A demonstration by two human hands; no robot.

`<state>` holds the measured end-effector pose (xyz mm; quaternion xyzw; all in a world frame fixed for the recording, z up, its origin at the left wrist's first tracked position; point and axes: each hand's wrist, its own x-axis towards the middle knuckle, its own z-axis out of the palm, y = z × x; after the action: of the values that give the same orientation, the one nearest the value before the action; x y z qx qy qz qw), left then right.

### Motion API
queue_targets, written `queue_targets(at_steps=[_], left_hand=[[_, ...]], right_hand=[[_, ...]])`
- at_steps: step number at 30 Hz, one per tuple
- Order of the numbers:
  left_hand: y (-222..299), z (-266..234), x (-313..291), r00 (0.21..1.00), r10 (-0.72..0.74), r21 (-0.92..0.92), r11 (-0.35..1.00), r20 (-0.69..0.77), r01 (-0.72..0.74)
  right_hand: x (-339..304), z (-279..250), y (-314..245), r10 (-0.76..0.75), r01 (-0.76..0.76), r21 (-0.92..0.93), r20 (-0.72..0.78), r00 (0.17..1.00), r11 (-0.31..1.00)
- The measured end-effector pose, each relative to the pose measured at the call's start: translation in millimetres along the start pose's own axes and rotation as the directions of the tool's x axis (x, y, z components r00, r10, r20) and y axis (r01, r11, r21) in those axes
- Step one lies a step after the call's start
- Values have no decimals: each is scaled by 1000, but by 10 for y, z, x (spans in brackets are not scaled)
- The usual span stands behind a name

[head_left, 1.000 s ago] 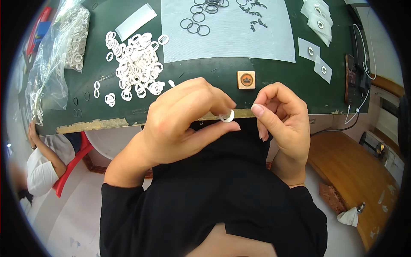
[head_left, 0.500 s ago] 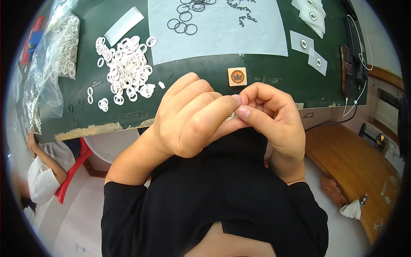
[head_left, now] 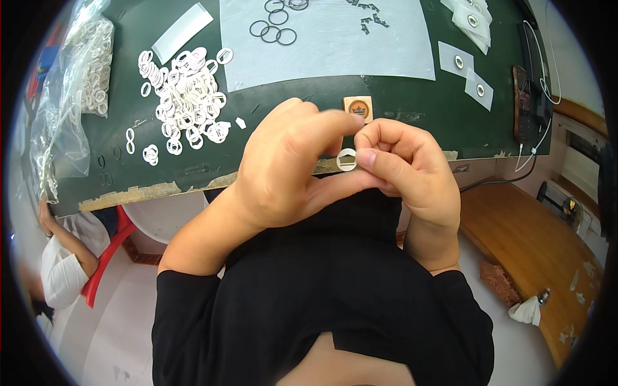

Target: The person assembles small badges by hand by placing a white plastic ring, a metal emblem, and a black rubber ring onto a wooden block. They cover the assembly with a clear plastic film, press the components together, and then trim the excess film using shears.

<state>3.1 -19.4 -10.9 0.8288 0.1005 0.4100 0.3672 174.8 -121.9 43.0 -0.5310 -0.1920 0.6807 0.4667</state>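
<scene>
My right hand pinches a small white ring-shaped cut-out by its edge, between thumb and index finger. The cut-out has a shaped opening in its middle. Close on its left is my left hand, index finger and thumb spread apart around the piece. The left thumb reaches beneath the cut-out toward my right fingers; its tip is hidden. Just beyond my fingers a small wooden block with a dark crown in a circle lies on the green table, partly covered by my left index finger.
White cut-outs are heaped on the left, beside a clear bag of more. A pale sheet holds black rings and small black pieces. Small packets, a phone and cables lie right. Another person's arm shows at left.
My left index finger has lifted away from the pinch and up toward the wooden block, uncovering the white cut-out. My right hand still holds it. The view has shifted slightly.
</scene>
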Motion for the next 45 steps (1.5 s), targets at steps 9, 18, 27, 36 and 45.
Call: queue_targets(at_steps=[9,18,27,36,45], left_hand=[[153,-44,-101,979,-195,-162,966,55,202],[189,-11,42,994,-81,-138,986,67,90],[171,-103,69,993,-101,19,995,60,100],[137,-99,53,992,-79,5,997,100,79],[228,-109,231,997,-80,-168,983,7,80]], right_hand=[[293,-442,341,-545,-120,780,530,649,615],[306,-527,348,-596,-150,795,551,585,587],[260,-678,230,-648,-92,810,526,551,580],[291,-584,241,-653,-127,807,549,522,577],[119,-268,238,-478,198,597,357,802,778]])
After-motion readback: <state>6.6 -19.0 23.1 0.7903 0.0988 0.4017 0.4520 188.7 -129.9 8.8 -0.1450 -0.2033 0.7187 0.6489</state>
